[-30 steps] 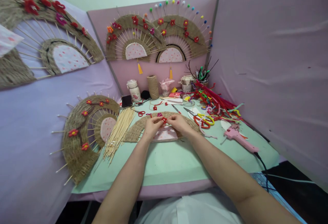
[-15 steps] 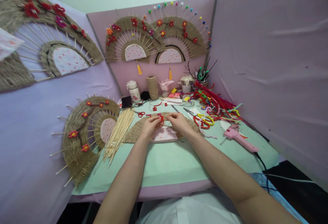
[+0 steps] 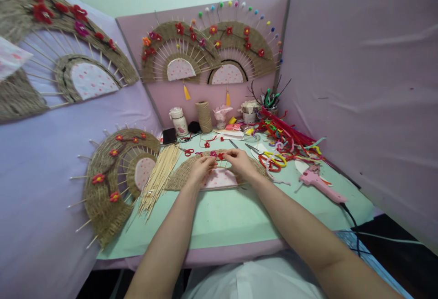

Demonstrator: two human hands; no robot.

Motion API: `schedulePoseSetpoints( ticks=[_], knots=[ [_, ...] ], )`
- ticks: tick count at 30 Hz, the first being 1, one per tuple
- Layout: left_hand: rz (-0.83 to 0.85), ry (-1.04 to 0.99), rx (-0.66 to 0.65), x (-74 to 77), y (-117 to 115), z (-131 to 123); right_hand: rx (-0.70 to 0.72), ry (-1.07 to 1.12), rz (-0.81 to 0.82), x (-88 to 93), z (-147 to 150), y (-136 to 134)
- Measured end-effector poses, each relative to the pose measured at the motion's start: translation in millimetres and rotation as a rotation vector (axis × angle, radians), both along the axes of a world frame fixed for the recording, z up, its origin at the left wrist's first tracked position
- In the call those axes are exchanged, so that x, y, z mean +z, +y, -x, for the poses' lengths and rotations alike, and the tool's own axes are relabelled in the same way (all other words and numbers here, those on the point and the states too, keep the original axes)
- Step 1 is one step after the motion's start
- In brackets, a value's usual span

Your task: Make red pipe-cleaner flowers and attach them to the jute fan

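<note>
A twine-wrapped fan (image 3: 179, 175) lies on the mint-green table cover, with a pink dotted half-round cloth (image 3: 221, 178) at its lower middle. Over its centre, my right hand (image 3: 240, 163) pinches a small red flower (image 3: 221, 156) at the fingertips. Just to the left, my left hand (image 3: 202, 170) has its fingers closed above the fan; what they hold, if anything, is hidden. A magenta flower (image 3: 213, 154) shows at the fan's upper edge between the hands. Small red-handled scissors (image 3: 188, 152) lie behind my left hand.
Thin sticks (image 3: 159, 175) lie left, beside a finished fan (image 3: 102, 189) leaning on the panel. Larger scissors (image 3: 273, 161), a heap of pipe cleaners (image 3: 290, 137) and a corded pink glue gun (image 3: 321, 186) occupy the right. A twine spool (image 3: 204, 116) and white bottle (image 3: 178, 122) stand behind.
The red flower has gone from my left fingertips to my right ones, shifting slightly right. The magenta flower behind it shows more clearly. Both arms stay almost in place.
</note>
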State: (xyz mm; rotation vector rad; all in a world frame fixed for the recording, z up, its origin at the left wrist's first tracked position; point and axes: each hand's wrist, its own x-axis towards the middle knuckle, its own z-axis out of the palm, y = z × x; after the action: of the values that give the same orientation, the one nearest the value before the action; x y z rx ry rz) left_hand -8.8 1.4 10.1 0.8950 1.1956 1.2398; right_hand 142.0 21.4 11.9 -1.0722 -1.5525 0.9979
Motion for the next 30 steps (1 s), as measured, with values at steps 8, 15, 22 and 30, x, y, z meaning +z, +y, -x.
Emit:
schedulePoseSetpoints(
  ticks=[8,15,22,30],
  knots=[
    [-0.223,0.321,0.063,-5.1,-0.1,-5.6,-0.008,0.042,0.024,1.0,1.0,-0.4],
    [-0.476,0.611,0.154,-5.0,-3.2,-10.5,0.004,0.038,0.010,-1.2,3.3,-2.1],
    [-0.550,0.731,0.161,-6.3,-6.2,-12.6,-0.005,0.001,-0.020,-1.7,2.7,0.0],
    [-0.597,0.781,0.142,-8.6,-5.2,-12.5,0.077,-0.078,-0.050,-6.9,0.7,3.7]
  ],
)
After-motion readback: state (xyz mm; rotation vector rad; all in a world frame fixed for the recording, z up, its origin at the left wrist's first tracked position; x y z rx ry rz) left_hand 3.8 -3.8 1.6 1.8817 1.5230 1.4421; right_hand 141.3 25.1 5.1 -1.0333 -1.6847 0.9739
